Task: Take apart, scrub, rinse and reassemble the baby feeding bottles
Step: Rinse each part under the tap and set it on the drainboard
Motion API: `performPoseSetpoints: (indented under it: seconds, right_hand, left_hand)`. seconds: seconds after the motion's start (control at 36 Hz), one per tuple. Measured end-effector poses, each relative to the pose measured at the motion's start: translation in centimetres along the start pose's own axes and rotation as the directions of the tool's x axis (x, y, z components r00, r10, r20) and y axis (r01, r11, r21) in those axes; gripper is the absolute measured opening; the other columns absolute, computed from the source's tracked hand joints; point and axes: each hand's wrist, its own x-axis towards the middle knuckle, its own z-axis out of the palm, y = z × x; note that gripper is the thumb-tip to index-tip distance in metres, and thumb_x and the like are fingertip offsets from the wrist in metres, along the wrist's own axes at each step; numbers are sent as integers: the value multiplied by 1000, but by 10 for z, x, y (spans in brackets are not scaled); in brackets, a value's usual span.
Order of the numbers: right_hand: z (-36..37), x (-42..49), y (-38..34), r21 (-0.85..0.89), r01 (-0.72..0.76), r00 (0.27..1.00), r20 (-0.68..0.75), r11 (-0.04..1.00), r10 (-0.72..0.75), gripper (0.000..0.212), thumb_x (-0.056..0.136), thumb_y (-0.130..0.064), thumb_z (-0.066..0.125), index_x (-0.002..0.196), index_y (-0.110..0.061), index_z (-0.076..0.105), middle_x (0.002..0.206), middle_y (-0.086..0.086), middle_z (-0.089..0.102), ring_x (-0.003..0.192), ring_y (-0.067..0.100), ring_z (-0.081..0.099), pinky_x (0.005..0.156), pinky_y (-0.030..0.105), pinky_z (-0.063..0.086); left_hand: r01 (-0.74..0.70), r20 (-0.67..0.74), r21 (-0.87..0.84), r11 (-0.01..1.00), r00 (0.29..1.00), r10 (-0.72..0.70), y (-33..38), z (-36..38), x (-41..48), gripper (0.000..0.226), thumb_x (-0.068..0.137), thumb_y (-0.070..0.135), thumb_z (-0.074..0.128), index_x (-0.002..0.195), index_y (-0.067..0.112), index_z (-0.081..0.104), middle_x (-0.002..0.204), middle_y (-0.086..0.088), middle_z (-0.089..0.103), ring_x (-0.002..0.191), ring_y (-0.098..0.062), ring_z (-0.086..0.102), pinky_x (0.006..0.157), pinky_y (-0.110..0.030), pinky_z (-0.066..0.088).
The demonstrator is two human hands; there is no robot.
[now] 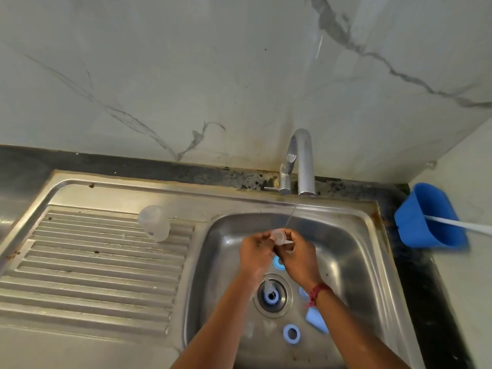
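Note:
My left hand [255,253] and my right hand [298,255] meet over the sink basin [346,251]. Together they grip a small clear silicone teat [278,237] under a thin stream from the tap [302,161]. A clear bottle cap [154,222] lies on the ribbed drainboard [93,262] to the left. In the basin lie blue screw rings: one just below my hands [278,262], one on the drain with a clear part in it [271,295], one near the front [292,333]. A pale blue piece [315,319] shows under my right forearm.
A blue plastic tub [428,217] with a white handle [468,226] sticking out stands on the dark counter at the right. The marble wall rises right behind the tap. The tap's lever [271,188] points left.

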Motion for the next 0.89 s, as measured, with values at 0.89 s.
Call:
performPoseSetpoints:
  seconds: [0.89]
  right_hand:
    - [-17, 13, 3, -68, -18, 997, 71, 998, 23, 25, 100, -32, 55, 94, -13, 70, 77, 6, 62, 67, 17, 59, 71, 48, 58]
  left_hand:
    - [-125, 84, 116, 985, 990, 115, -2, -7, 10, 29, 95, 5, 61, 97, 33, 68, 83, 10, 68, 73, -7, 63, 65, -20, 49]
